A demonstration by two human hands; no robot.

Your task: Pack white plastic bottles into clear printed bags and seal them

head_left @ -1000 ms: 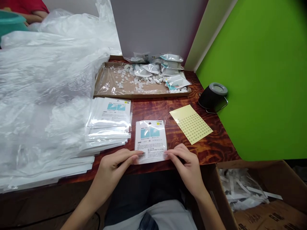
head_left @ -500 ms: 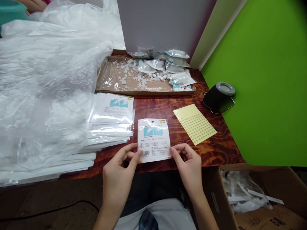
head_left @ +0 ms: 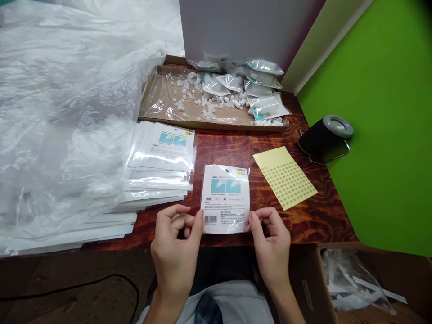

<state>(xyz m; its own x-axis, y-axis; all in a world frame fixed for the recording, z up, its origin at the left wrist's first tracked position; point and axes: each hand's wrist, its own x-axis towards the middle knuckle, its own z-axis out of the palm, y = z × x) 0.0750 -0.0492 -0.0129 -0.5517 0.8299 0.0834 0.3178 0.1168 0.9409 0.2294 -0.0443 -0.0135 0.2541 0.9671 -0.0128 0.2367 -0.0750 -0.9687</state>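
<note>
A clear plastic packet with a printed card inside, blue panels near the top and a barcode at the lower left, stands tilted up over the front part of the table, between a stack of similar packets and a yellow sticker sheet. The left hand grips its lower left edge between thumb and bent fingers; the right hand pinches the lower right edge the same way — both are closed on the plastic.

Beyond the packet sits a cardboard tray holding small white plastic pieces and sealed bags. A big sheet of clear plastic lies heaped to the left, over more packets. To the right, a black cup rests in a wire stand against a green wall — below it, an open cardboard box holds plastic scraps.
</note>
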